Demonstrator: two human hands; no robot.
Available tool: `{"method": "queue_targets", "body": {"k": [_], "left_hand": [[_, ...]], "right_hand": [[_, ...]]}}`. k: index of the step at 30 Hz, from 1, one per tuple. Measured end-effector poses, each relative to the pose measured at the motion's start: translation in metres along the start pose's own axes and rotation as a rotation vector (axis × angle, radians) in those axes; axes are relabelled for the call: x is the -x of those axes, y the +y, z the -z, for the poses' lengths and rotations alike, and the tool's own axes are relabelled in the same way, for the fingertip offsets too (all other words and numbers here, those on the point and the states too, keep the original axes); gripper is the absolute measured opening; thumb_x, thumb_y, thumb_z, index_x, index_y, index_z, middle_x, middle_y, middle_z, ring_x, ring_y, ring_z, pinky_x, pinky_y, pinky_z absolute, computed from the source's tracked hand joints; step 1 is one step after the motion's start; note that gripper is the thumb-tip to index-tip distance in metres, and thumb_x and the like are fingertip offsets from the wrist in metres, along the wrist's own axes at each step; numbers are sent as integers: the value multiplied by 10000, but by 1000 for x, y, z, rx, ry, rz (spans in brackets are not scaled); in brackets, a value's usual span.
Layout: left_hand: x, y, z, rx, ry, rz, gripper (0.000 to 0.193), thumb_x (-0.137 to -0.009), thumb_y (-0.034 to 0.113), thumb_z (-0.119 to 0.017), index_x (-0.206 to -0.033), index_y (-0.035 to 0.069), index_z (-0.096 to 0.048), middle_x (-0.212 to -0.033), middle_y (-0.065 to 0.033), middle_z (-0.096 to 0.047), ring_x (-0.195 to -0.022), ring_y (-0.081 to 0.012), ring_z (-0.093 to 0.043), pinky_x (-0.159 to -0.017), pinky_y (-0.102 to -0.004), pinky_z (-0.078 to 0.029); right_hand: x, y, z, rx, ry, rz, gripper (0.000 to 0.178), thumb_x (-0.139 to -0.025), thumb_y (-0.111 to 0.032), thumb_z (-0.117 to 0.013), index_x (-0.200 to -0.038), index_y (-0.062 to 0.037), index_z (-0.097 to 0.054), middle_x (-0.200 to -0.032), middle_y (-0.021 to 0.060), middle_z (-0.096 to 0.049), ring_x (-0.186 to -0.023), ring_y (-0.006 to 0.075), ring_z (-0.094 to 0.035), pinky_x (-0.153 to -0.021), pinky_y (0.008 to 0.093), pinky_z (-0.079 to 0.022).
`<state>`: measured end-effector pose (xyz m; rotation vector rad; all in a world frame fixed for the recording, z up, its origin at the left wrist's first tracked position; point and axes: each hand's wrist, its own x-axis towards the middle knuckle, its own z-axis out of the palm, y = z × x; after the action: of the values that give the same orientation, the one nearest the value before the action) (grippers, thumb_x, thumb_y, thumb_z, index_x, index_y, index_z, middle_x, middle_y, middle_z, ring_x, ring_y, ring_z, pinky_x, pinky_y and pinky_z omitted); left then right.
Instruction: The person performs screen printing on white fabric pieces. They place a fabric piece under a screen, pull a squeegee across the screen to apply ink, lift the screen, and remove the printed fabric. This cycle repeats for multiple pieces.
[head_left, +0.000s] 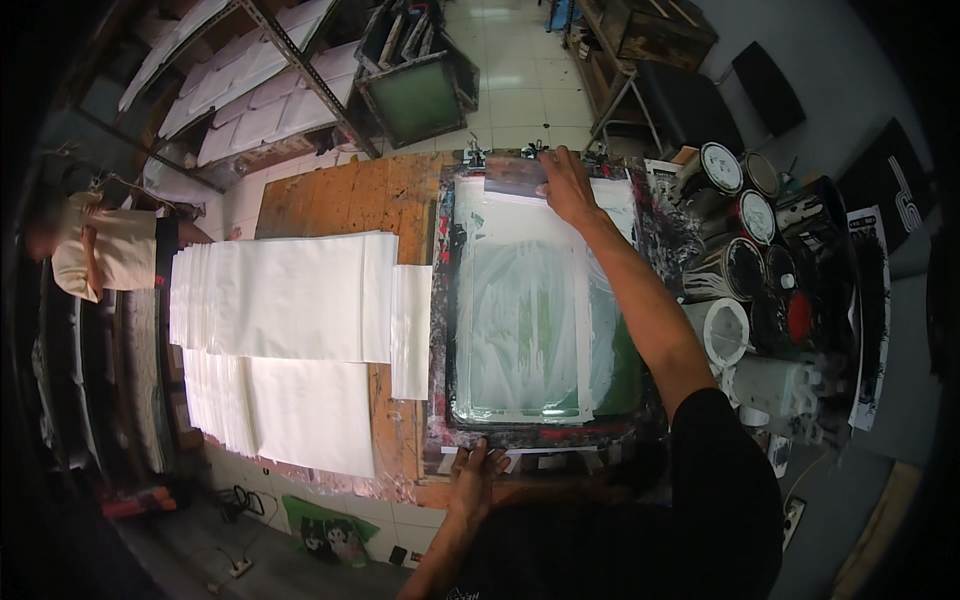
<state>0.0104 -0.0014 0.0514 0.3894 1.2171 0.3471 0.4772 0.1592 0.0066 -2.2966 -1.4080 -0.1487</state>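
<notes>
A screen printing frame (438, 370) with dark, ink-stained edges lies on the table in front of me. Milky white ink is smeared over its greenish mesh (515, 320). At the far end, my right hand (570, 190) is closed around a wide squeegee (512, 176), which rests across the screen near the hinge clamps (474, 157). My left hand (478, 482) is at the near edge of the frame, its bent fingers gripping the rim. What lies beneath the screen is mostly hidden.
Left of the screen, overlapping white sheets or bags (300, 300) lie on the wooden table (330, 200). Ink cans (722, 168) and tubs crowd the right side. A loaded rack (300, 65) and spare screens (410, 100) stand behind. Another person (120, 245) is at far left.
</notes>
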Motion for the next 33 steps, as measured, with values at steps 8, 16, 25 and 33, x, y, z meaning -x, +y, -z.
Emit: {"method": "queue_targets", "body": {"k": [8, 16, 25, 33], "left_hand": [[7, 4, -2, 47, -16, 32, 355, -1043, 197, -576, -1316, -2, -468, -1263, -153, -545, -1181, -318, -598, -954, -462, -557], [10, 7, 6, 8, -88, 17, 311, -1043, 196, -575, -1276, 9, -488, -1225, -133, -553, -1200, -316, -580, -973, -481, -543], [15, 10, -1, 15, -90, 2, 316, -1038, 214, -587, -1256, 8, -487, -1186, -131, -542, -1182, -321, -584, -975, -486, -540], [11, 7, 2, -39, -63, -18, 359, -1043, 220, -574, -1285, -20, -460, -1201, -152, -534, -1227, -365, -563, -994, -513, -524]], "right_hand": [[45, 20, 41, -93, 70, 37, 300, -791, 83, -623, -1063, -44, -640, -963, 156, -702, -957, 399, -656, -835, 504, -513], [25, -45, 0, -21, -46, 94, 291, -779, 39, -624, -1046, -60, -683, -956, 165, -715, -905, 370, -676, -805, 512, -514], [36, -8, 8, -15, -100, 53, 400, -790, 46, -613, -1149, -103, -704, -940, 137, -723, -978, 354, -655, -843, 519, -468], [40, -51, -4, 4, -156, 73, 464, -764, 63, -601, -1180, -120, -696, -1101, 95, -720, -1060, 295, -626, -893, 494, -424]]}}
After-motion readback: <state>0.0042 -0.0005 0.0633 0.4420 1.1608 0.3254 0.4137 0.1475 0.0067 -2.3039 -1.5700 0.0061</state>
